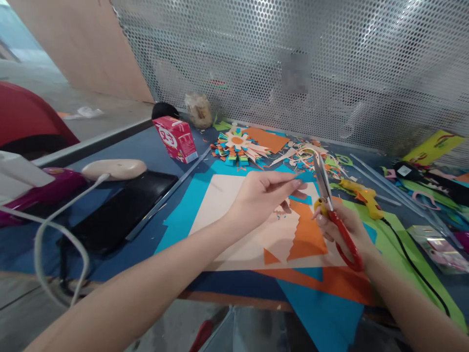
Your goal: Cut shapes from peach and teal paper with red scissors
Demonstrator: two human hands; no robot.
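My left hand (262,195) is raised over the sheets, its thumb and fingertips pinched together; what they hold is too small to make out. A small blue paper piece (303,198) shows just below those fingertips, and I cannot tell if it is held. In my right hand (342,227) are scissors with red handles (346,240), blades tilted upward. A small yellow piece (320,207) sits by the right fingertips. Under both hands, a pale sheet (208,230) lies on blue paper (176,222), with zigzag-edged pale paper (280,239) and orange paper (309,237) on top.
A fringed paper flower (236,142) and loose scraps (315,156) lie toward the mesh panel (234,73). At right is a yellow glue gun (362,195) with a black cord over green paper (395,244). A pink box (176,139), black phone (124,210) and white cable (54,220) are at left.
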